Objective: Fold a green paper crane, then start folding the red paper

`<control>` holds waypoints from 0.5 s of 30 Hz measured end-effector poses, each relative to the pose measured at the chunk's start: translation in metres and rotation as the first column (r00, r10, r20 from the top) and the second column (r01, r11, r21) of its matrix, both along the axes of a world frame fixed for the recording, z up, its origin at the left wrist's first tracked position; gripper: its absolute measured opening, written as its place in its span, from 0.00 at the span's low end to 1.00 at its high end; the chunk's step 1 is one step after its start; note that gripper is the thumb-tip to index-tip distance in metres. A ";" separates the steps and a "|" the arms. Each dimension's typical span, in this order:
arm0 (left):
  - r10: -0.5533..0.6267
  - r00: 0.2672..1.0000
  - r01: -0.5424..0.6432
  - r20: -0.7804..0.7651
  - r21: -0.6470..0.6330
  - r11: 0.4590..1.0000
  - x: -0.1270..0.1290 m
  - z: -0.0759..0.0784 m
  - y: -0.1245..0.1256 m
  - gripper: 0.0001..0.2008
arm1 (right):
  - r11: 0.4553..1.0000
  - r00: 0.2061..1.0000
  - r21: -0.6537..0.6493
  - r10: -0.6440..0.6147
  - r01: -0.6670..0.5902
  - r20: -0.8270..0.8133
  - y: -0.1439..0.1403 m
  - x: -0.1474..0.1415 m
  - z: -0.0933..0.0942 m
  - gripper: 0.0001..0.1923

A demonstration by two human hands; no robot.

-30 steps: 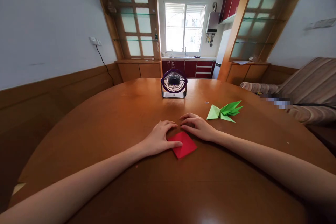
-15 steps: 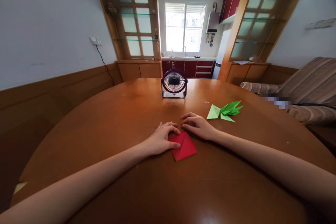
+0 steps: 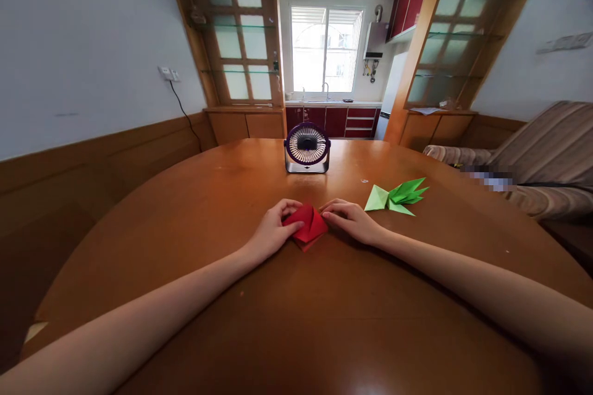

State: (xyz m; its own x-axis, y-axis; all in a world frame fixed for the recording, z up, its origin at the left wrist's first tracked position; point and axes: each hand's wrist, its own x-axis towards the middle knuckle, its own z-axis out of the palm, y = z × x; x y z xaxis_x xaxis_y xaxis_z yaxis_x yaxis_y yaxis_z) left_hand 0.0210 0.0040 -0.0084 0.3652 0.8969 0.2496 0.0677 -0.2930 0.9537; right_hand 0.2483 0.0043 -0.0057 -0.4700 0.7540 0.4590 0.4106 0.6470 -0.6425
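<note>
A square of red folded paper [image 3: 311, 227] lies slightly raised off the wooden table, and its layers part a little at the near corner. Closed on its left side, my left hand [image 3: 274, 229] has the thumb on top and the fingers behind the far edge. At the right corner, my right hand [image 3: 352, 222] is closed, with thumb and fingertips meeting the paper's edge. Just beyond my right hand lies a green folded-paper piece [image 3: 407, 192] with several pointed leaves and a paler diamond-shaped end.
The brown wooden table [image 3: 296, 333] has a rounded edge. A small purple fan [image 3: 306, 147] stands toward the far side. A striped sofa [image 3: 546, 148] is at the right, and a black cord [image 3: 181, 108] hangs from a wall socket on the left.
My left hand has moved the red paper away from me and a little left, turning it. The right hand has barely shifted; its fingertips now meet the paper's right corner.
</note>
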 end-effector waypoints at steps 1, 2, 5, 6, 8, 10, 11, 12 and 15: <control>0.005 1.000 -0.005 0.011 0.006 1.000 0.000 0.001 0.001 0.18 | 1.000 1.000 -0.020 0.008 -0.008 -0.014 0.000 0.000 0.000 0.13; 0.009 1.000 -0.010 0.015 0.019 1.000 0.000 0.001 0.001 0.19 | 0.999 0.999 -0.042 0.013 -0.015 -0.029 0.000 0.000 0.000 0.14; 0.042 0.999 -0.044 0.014 0.114 0.992 0.003 0.005 0.000 0.18 | 0.990 0.996 -0.136 0.029 -0.040 -0.080 0.000 -0.001 -0.001 0.15; 0.057 0.998 -0.058 0.014 0.158 0.986 0.004 0.006 0.000 0.17 | 0.983 0.994 -0.174 0.040 -0.058 -0.105 0.000 -0.001 -0.002 0.15; 0.080 0.997 -0.081 0.014 0.250 0.965 0.006 0.010 -0.001 0.14 | 0.967 0.984 -0.231 0.066 -0.103 -0.162 -0.001 -0.003 0.000 0.15; 0.110 0.994 -0.101 -0.004 0.346 0.933 0.007 0.014 -0.003 0.12 | 0.968 0.978 -0.223 0.071 -0.115 -0.198 -0.002 -0.005 0.003 0.15; 0.131 0.991 -0.111 -0.023 0.392 0.913 0.007 0.017 -0.004 0.11 | 0.976 0.978 -0.194 0.060 -0.099 -0.200 -0.003 -0.005 0.005 0.14; 0.156 0.987 -0.121 -0.046 0.435 0.892 0.006 0.019 -0.005 0.10 | 0.985 0.980 -0.155 0.043 -0.074 -0.196 -0.003 -0.006 0.007 0.13; 0.226 0.968 -0.131 -0.110 0.544 0.828 0.004 0.024 -0.009 0.09 | 0.999 0.982 -0.038 0.000 -0.007 -0.188 -0.006 -0.005 0.011 0.10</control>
State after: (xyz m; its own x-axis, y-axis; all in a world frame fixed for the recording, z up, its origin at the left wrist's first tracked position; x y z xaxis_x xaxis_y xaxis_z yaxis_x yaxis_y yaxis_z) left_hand 0.0252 -0.0045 0.0156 0.2889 0.6975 0.6558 0.3078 -0.7163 0.6263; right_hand 0.2429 -0.0016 0.0053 -0.3806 0.7711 0.5105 0.2781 0.6219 -0.7320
